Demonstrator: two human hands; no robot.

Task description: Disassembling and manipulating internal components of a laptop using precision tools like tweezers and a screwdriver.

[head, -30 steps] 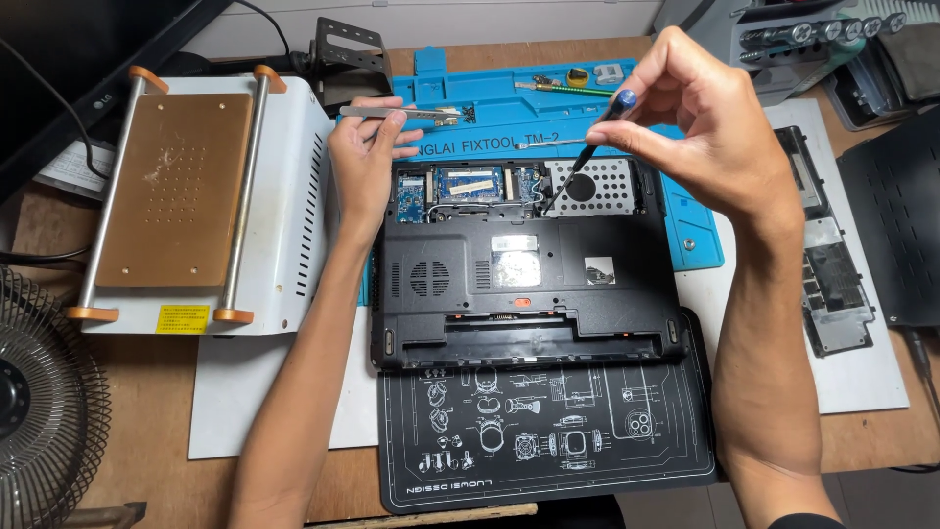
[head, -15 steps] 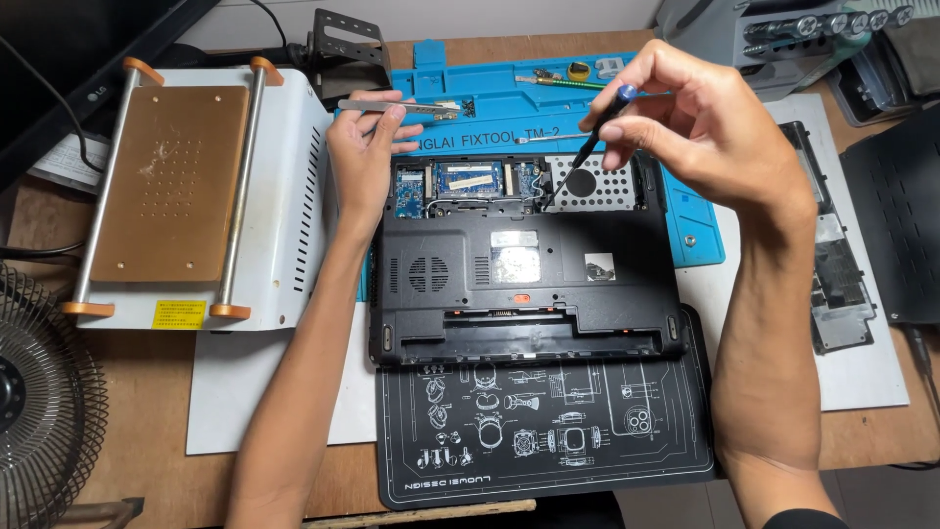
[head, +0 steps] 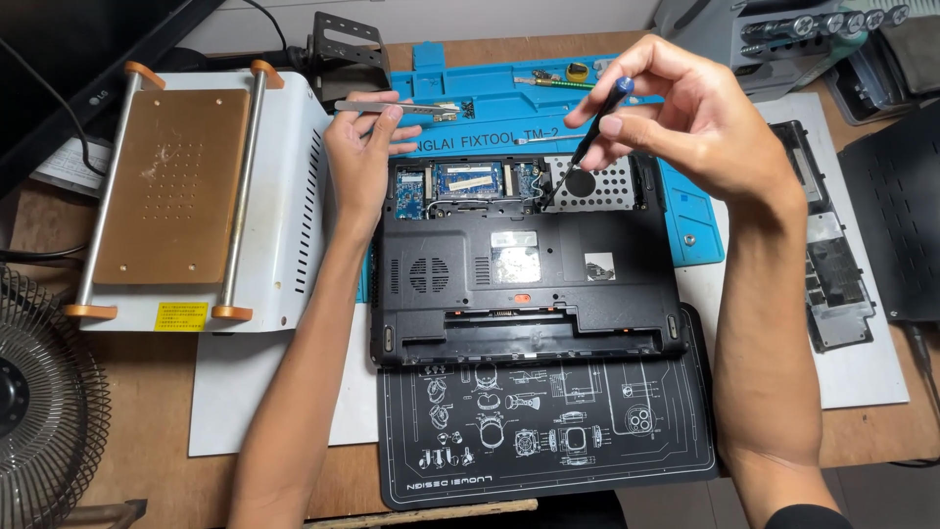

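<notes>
1. Head view: looks straight down on a wooden bench [head: 147, 411] with an opened black laptop [head: 524, 269] lying underside up, partly on a blue mat [head: 685, 211] and partly on a black printed mat [head: 548, 431].
2. Right hand [head: 695, 122]: closed around a slim screwdriver [head: 587, 142], pinched between thumb and fingertips near its blue cap. Held at a slant so the tip reaches down into the open bay at the far edge of the laptop, beside the perforated metal plate [head: 597, 181].
3. Left hand [head: 362, 157]: clamped on a pair of tweezers [head: 397, 106], gripped between thumb and forefinger and pointing right, level over the blue mat. Heel of hand close to the laptop's far left corner; whether touching, cannot tell. Likely kept there to steady the case and keep the tweezers ready.
4. Hands: well apart, one at each side of the open bay, leaving the green circuit boards [head: 468, 179] uncovered.
5. Small parts: a few screws and bits [head: 563, 73] lie in the tray section at the far end of the blue mat, within reach.
6. Surroundings: white heating plate with a copper-coloured top [head: 176, 186] left of the laptop; round fan grille [head: 39, 411] at the near left; removed black cover panel [head: 832, 264] on white sheet to the right.
</notes>
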